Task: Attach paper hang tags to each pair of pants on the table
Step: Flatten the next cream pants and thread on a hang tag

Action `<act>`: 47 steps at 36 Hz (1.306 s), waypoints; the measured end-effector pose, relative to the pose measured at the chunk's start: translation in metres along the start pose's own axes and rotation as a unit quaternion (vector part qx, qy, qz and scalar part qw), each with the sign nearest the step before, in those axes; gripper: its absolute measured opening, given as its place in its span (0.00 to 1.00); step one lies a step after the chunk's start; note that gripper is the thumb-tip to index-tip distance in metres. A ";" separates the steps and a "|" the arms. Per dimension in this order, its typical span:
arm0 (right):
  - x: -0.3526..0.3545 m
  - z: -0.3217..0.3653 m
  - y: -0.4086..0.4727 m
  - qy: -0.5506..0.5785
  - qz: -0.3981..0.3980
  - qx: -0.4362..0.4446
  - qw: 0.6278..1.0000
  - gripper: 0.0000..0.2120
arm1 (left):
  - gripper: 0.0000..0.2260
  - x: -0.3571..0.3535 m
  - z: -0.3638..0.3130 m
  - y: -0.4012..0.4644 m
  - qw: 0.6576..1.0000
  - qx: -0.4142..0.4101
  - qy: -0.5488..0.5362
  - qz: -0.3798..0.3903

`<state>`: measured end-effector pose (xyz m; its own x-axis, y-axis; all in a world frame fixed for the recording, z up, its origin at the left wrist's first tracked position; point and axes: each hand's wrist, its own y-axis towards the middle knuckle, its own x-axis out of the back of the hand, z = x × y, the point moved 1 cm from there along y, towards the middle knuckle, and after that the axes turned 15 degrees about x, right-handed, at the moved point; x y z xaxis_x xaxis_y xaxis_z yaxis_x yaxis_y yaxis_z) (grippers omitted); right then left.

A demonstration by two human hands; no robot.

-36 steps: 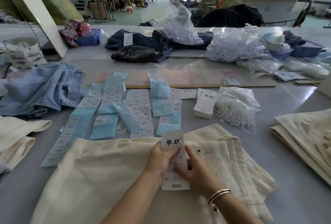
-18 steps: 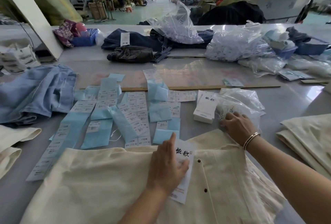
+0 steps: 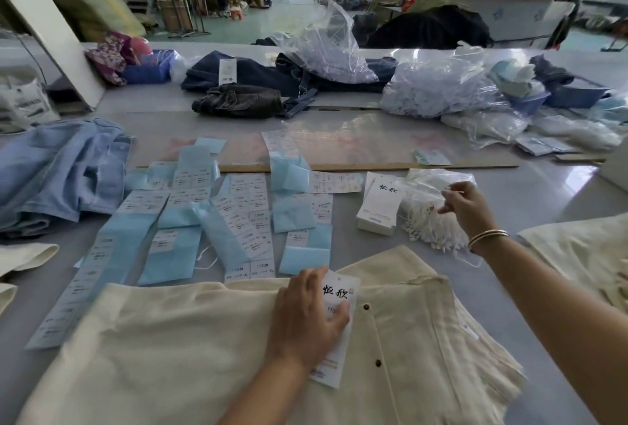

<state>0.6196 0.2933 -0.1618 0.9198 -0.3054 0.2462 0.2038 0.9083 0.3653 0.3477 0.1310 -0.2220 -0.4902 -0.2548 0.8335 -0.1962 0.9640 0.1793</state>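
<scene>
One hang tag [image 3: 334, 316] (perhaps pinned) underhand

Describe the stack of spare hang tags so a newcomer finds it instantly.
Start at the cream pants spread nearest the camera. Beyond their right corner stands a tag stack, left of the bag of white strings. Unlike the flat blue sticker sheets, it is a thick white pile with black brush characters on top.

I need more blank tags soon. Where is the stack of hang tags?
The stack of hang tags sits right of centre, between the sticker sheets and the bag of strings.
</scene>
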 end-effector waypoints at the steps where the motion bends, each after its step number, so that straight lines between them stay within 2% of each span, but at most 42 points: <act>1: 0.003 -0.003 0.004 -0.133 0.045 0.015 0.990 0.06 | 0.25 0.001 0.000 0.000 1.000 -0.002 0.002 -0.004; 2: 0.005 -0.007 0.007 -0.259 0.097 0.038 0.960 0.04 | 0.24 0.001 -0.001 0.000 1.000 -0.005 0.003 -0.008; 3: 0.006 -0.012 0.009 -0.361 0.145 0.057 0.920 0.07 | 0.24 0.002 -0.001 0.000 1.000 -0.005 0.003 -0.008; 5: 0.006 -0.019 0.010 -0.479 0.218 0.081 0.847 0.12 | 0.23 0.002 0.000 0.000 1.000 -0.005 0.002 -0.007; 11: -0.002 -0.015 0.006 -0.612 0.300 0.096 0.726 0.11 | 0.22 0.001 0.001 0.001 1.000 -0.008 0.013 -0.008; 14: -0.005 -0.012 0.006 -0.632 0.328 0.082 0.697 0.13 | 0.22 -0.001 0.002 0.001 1.000 -0.006 0.018 0.003; 16: -0.005 -0.011 0.008 -0.602 0.346 0.066 0.717 0.16 | 0.21 -0.001 0.002 0.001 1.000 -0.009 0.016 -0.004; 18: -0.005 -0.007 0.011 -0.526 0.325 0.060 0.784 0.16 | 0.20 -0.001 0.002 0.000 1.000 -0.018 0.011 -0.014; 21: -0.001 0.001 0.016 -0.309 0.176 0.048 0.933 0.13 | 0.17 -0.005 0.007 0.001 0.999 -0.035 -0.011 -0.029; 22: 0.002 0.005 0.019 -0.222 0.134 0.032 0.965 0.13 | 0.16 -0.007 0.008 0.001 0.998 -0.042 -0.011 -0.037; 24: 0.007 0.011 0.024 -0.089 0.094 0.014 0.992 0.13 | 0.12 -0.010 0.008 0.000 0.995 -0.070 0.001 -0.066; 25: 0.010 0.014 0.027 -0.074 0.087 0.015 0.993 0.13 | 0.09 -0.011 0.007 -0.001 0.993 -0.088 0.008 -0.077; 27: 0.015 0.017 0.031 -0.178 0.097 0.045 0.978 0.13 | 0.07 -0.011 0.005 -0.002 0.991 -0.106 0.016 -0.077; 28: 0.017 0.017 0.033 -0.281 0.123 0.071 0.949 0.12 | 0.08 -0.010 0.004 -0.002 0.991 -0.107 0.014 -0.073; 30: 0.023 0.013 0.032 -0.463 0.208 0.093 0.857 0.13 | 0.09 -0.008 0.003 -0.002 0.992 -0.104 0.009 -0.067; 33: 0.027 0.008 0.021 -0.604 0.297 0.079 0.735 0.12 | 0.09 -0.007 0.003 -0.001 0.993 -0.099 0.007 -0.058; 34: 0.026 0.008 0.016 -0.628 0.308 0.068 0.711 0.11 | 0.09 -0.007 0.003 -0.001 0.994 -0.097 0.005 -0.055; 36: 0.023 0.005 0.010 -0.649 0.311 0.049 0.693 0.11 | 0.09 -0.007 0.003 -0.001 0.994 -0.093 0.000 -0.052; 39: 0.019 0.005 0.006 -0.643 0.283 0.037 0.711 0.13 | 0.10 -0.006 0.003 -0.001 0.995 -0.087 -0.002 -0.049; 42: 0.017 0.010 0.008 -0.603 0.241 0.055 0.759 0.09 | 0.12 -0.004 0.002 -0.001 0.996 -0.075 0.005 -0.042; 44: 0.018 0.013 0.011 -0.519 0.194 0.063 0.830 0.07 | 0.17 -0.002 0.002 -0.002 0.998 -0.042 0.015 -0.038; 46: 0.020 0.014 0.013 -0.369 0.140 0.050 0.917 0.10 | 0.22 0.000 0.001 -0.001 0.999 -0.001 0.023 -0.039; 47: 0.021 0.014 0.014 -0.294 0.117 0.033 0.948 0.11 | 0.23 0.000 0.001 -0.001 0.999 0.012 0.026 -0.041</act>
<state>0.6367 0.2957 -0.1385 0.5869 -0.2214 0.7788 -0.0218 0.9572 0.2886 0.3469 0.1301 -0.2223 -0.4270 -0.3276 0.8428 -0.2547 0.9379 0.2356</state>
